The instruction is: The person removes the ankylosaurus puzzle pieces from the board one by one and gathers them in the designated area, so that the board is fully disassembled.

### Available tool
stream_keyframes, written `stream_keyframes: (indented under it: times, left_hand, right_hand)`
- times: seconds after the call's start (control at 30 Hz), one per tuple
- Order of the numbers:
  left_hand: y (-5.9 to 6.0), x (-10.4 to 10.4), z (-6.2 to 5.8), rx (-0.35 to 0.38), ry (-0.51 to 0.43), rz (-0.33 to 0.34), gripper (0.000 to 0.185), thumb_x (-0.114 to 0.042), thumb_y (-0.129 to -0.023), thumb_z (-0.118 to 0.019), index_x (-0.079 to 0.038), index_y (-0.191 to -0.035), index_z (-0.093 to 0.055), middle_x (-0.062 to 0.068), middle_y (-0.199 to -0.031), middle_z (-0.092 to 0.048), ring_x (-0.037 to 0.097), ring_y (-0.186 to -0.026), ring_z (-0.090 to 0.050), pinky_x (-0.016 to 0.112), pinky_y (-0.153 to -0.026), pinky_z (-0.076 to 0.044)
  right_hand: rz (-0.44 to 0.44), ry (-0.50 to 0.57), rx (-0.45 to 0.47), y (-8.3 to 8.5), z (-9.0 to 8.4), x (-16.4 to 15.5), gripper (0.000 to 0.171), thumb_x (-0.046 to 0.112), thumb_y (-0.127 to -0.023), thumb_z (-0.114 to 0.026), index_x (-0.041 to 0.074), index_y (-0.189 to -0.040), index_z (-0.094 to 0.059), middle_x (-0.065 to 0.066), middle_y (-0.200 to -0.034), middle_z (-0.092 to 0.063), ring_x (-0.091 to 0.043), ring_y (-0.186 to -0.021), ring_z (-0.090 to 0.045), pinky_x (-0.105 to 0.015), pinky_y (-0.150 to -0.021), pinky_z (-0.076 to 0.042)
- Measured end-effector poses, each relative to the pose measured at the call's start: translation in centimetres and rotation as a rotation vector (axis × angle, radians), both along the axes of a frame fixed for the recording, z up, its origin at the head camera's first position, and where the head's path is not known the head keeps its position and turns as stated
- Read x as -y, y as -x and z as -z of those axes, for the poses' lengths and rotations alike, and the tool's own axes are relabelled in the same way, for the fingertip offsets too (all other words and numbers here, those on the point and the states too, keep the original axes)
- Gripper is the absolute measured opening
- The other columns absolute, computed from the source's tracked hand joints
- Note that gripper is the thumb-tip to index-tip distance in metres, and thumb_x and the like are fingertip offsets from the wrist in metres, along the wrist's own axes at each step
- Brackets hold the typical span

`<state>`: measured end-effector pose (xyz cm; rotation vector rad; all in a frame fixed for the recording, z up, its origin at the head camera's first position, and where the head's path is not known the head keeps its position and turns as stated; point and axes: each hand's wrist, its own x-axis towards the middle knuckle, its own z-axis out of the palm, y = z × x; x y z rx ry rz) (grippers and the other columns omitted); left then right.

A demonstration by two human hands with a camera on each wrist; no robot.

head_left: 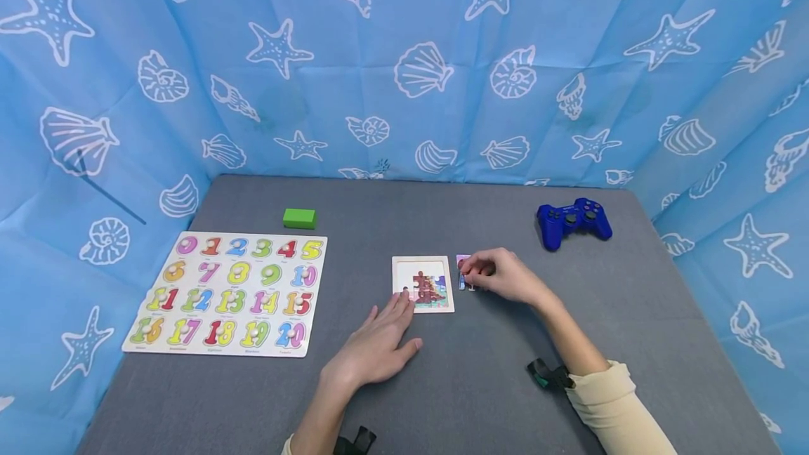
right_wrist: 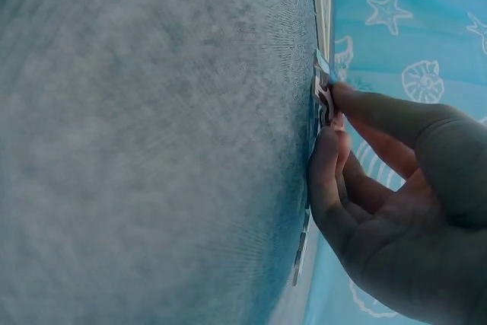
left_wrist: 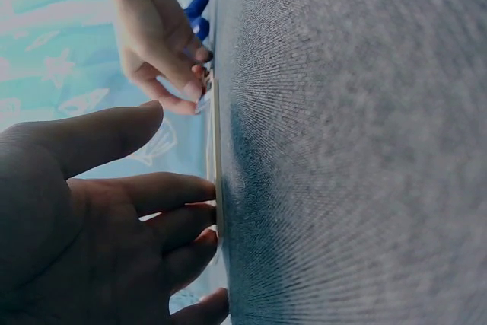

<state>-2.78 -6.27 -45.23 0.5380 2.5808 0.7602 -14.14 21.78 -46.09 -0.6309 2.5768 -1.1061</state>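
Fingers of the right hand [head_left: 499, 274] pinched a loose puzzle piece [head_left: 463, 263] just beside the small puzzle tray [head_left: 422, 284], steadied by the flat, open left hand [head_left: 378, 344]; fitting it seemed next.

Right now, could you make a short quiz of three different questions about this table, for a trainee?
1. True or false: the left hand lies flat with its fingertips on the edge of the puzzle tray.
2. What does the right hand pinch? A) the green block B) loose puzzle pieces C) the blue controller
3. Fill in: the number board lies to the ______ of the puzzle tray in the head view.

Key: 1 true; 2 B; 3 left
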Motion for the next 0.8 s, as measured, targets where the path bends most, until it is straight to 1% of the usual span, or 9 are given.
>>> stream_keyframes:
  times: [0.1, 0.2, 0.43, 0.63, 0.8]
  left_hand:
    - [0.0, 0.0, 0.0, -0.001, -0.003, 0.001, 0.068, -0.042, -0.098, -0.05, -0.009, -0.153, -0.028, 0.004, -0.164, -0.014, 0.021, -0.154, -0.01, 0.054, -0.123, -0.014]
    - [0.0, 0.0, 0.0, 0.0, -0.003, 0.003, 0.068, -0.042, -0.098, -0.05, -0.009, -0.153, -0.028, 0.004, -0.164, -0.014, 0.021, -0.154, -0.01, 0.054, -0.124, -0.014]
    - [0.0, 0.0, 0.0, 0.006, -0.002, 0.002, 0.068, -0.042, -0.098, -0.05, -0.009, -0.153, -0.027, 0.004, -0.165, -0.013, 0.02, -0.154, -0.01, 0.054, -0.124, -0.013]
    - [0.0, 0.0, 0.0, 0.008, -0.003, 0.001, 0.068, -0.042, -0.098, -0.05, -0.009, -0.153, -0.028, 0.004, -0.164, -0.014, 0.02, -0.154, -0.01, 0.054, -0.124, -0.013]
    - [0.0, 0.0, 0.0, 0.015, -0.009, 0.004, 0.067, -0.042, -0.098, -0.05, -0.009, -0.153, -0.027, 0.004, -0.165, -0.013, 0.02, -0.154, -0.009, 0.054, -0.124, -0.013]
  right_hand:
    - [0.015, -0.037, -0.032, 0.0, 0.1, 0.1, 0.007, 0.016, -0.088, -0.071, 0.014, -0.095, -0.073, 0.001, -0.08, -0.07, -0.007, -0.067, -0.059, -0.02, -0.06, -0.048]
    - [0.038, -0.067, -0.05, 0.0, -0.1, 0.3, 0.008, 0.017, -0.088, -0.071, 0.015, -0.094, -0.074, 0.003, -0.079, -0.07, -0.008, -0.065, -0.058, -0.02, -0.058, -0.047]
    - [0.075, -0.126, -0.085, -0.1, -0.4, 0.8, 0.009, 0.02, -0.086, -0.073, 0.015, -0.094, -0.076, 0.004, -0.079, -0.071, -0.006, -0.064, -0.058, -0.02, -0.058, -0.046]
    - [0.082, -0.16, -0.124, 0.0, -0.4, 1.0, 0.009, 0.021, -0.085, -0.074, 0.016, -0.092, -0.076, 0.005, -0.081, -0.072, -0.006, -0.066, -0.058, -0.02, -0.059, -0.046]
    - [0.08, -0.174, -0.14, -0.1, -0.6, 1.1, 0.007, 0.02, -0.083, -0.076, 0.016, -0.089, -0.076, 0.004, -0.079, -0.07, -0.005, -0.065, -0.057, -0.02, -0.058, -0.045]
